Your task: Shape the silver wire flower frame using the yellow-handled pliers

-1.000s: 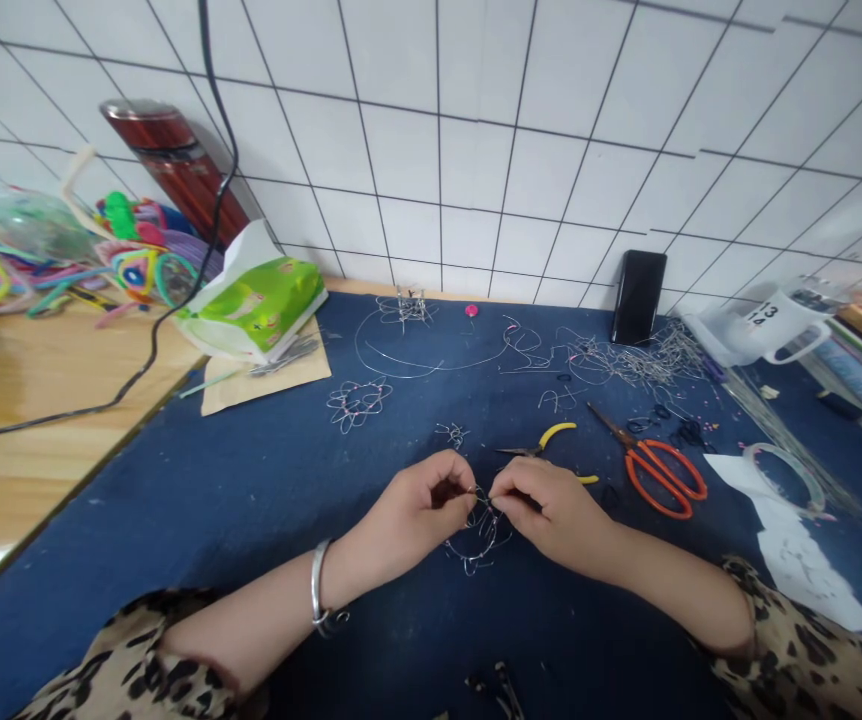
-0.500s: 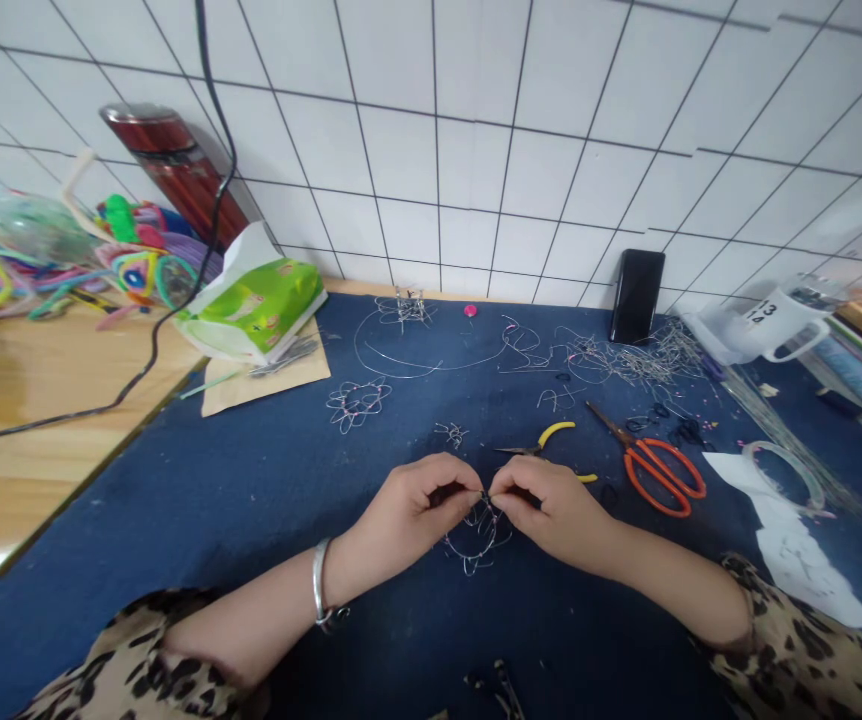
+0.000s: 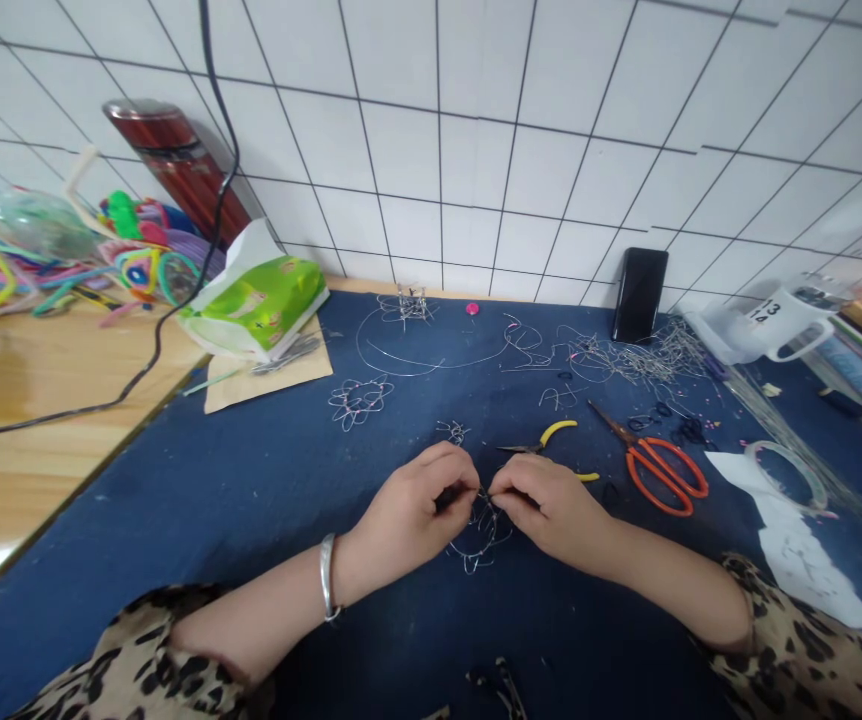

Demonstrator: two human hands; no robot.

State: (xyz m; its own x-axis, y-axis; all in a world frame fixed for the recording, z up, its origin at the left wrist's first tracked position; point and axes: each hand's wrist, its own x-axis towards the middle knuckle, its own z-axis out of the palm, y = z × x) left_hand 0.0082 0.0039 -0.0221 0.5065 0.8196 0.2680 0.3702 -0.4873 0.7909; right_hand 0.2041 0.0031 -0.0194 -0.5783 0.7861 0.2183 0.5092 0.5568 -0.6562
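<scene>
Where the left hand and right hand pinch the wire ring, part is hidden; its loops point to the near side, over the blue cloth, longest way hard to tell.

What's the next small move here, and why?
Probably a slight twist of the wire between the fingertips: the left hand and right hand each appear to pinch the top of the thin silver looped-wire ring, close together, while the yellow-handled metal pliers lie unheld. The exact contact is too small to tell.
</scene>
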